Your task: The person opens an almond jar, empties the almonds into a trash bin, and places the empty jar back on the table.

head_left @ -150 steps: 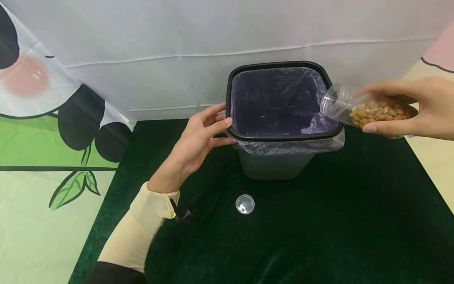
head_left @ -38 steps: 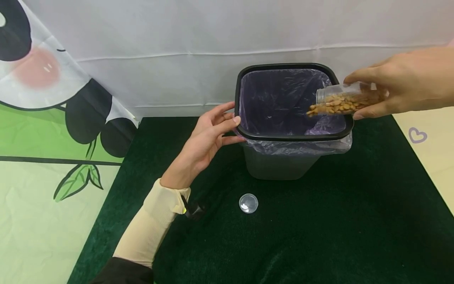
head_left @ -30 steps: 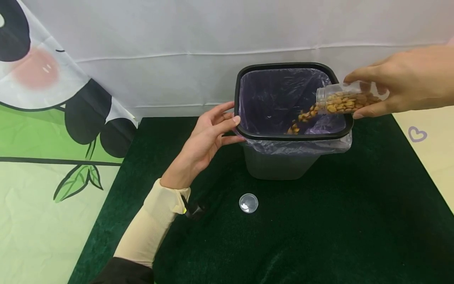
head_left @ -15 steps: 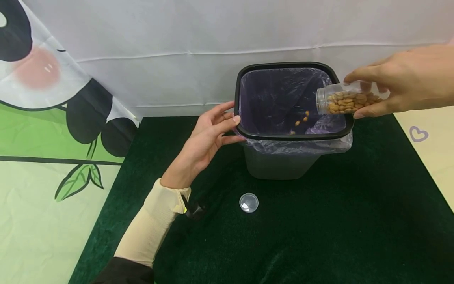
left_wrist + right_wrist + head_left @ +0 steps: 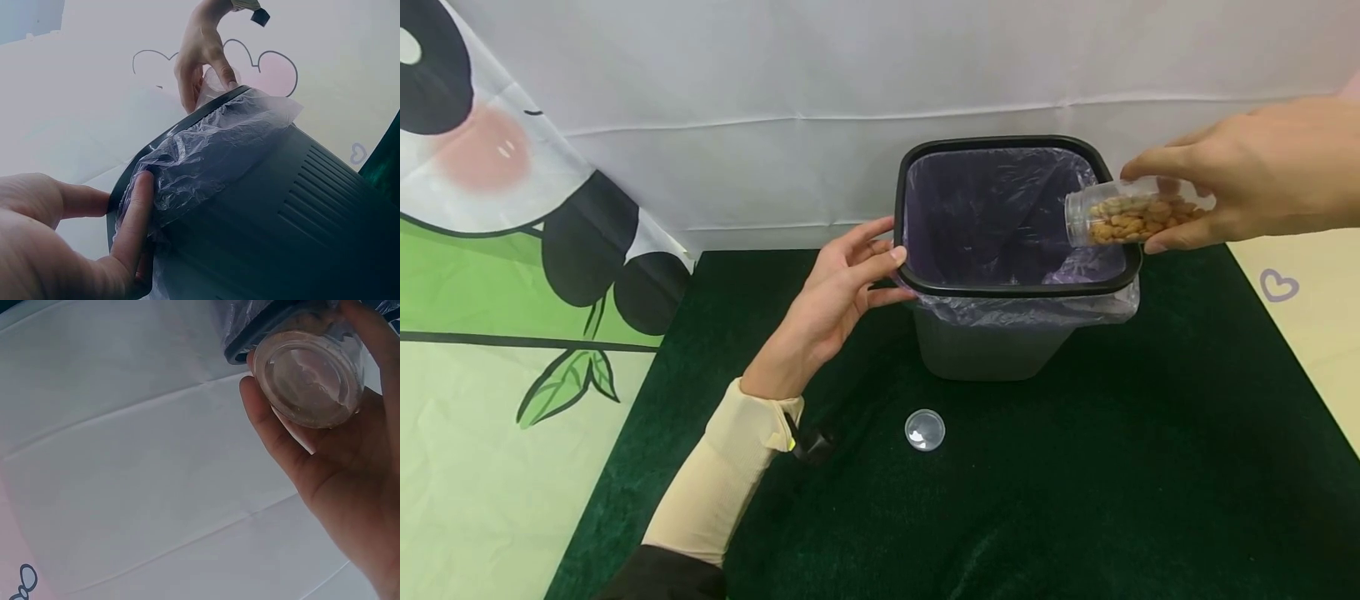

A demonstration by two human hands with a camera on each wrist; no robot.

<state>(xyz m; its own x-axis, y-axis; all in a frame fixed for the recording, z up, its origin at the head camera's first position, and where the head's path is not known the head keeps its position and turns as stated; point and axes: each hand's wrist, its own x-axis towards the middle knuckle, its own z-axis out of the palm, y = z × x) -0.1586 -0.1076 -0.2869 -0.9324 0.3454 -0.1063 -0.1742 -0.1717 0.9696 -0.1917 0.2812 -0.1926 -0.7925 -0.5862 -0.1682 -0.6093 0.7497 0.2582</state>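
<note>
A grey trash bin with a black rim and a thin purple liner bag stands on the dark green cloth. My left hand holds the left side of its rim, the thumb on top and other fingers outside against the bag. Over the right rim, my right hand grips a clear plastic jar lying on its side, its uncapped mouth above the bin's opening. Tan, nut-like kernels fill the lower part of the jar. The right wrist view shows the round jar bottom between thumb and fingers.
A small clear round lid lies on the green cloth in front of the bin. Close behind the bin hangs a white backdrop, with cartoon prints to the left.
The right hand brought the jar in from the right over the bin and turned it over. Some kernels poured into the bag; the stream has stopped. The left hand has kept its hold.
</note>
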